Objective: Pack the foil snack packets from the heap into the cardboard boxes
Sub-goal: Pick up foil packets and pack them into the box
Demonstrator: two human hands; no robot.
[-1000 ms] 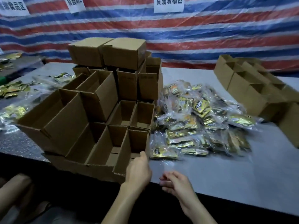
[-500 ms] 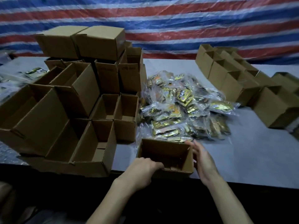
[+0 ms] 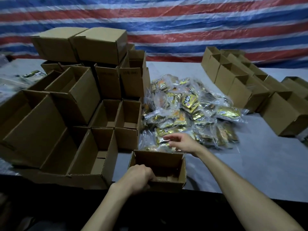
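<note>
Behind everything hangs a plastic tarpaulin [image 3: 166, 22] with red, white and blue stripes, and it closes the whole back of the room. In front of it stands a long table [image 3: 260, 164] with a grey cover; the light is rather dim.

Far to the left of the heap, at the table's edge, lie some loose packets [image 3: 33, 75], too blurred to read. Nearer to the heap, just at its left side, is a big stack of cardboard boxes [image 3: 75, 105]. Most of them are open and lean on their sides, and two closed ones sit on the top.

In front of the heap, at the near edge of the table, stands one small open box [image 3: 181, 165], upright, with its far wall almost touching the first packets. The left hand [image 3: 138, 179] holds this box by its near-left corner. The fingers [image 3: 152, 176] are curled over the wall and reach inside, and the thumb stays outside.

The heap of foil snack packets [image 3: 191, 114] lies in the middle of the table, gold packets in clear plastic bags, piled without order.

The right hand [image 3: 185, 142] is over the near edge of the heap, palm down. Its fingers [image 3: 168, 139] are spread loosely and point to the left. They hold nothing, and because of blur I cannot tell if they touch a packet.

To the right of the heap, a little apart, a row of open boxes [image 3: 241, 85] runs from the back toward the right edge.
</note>
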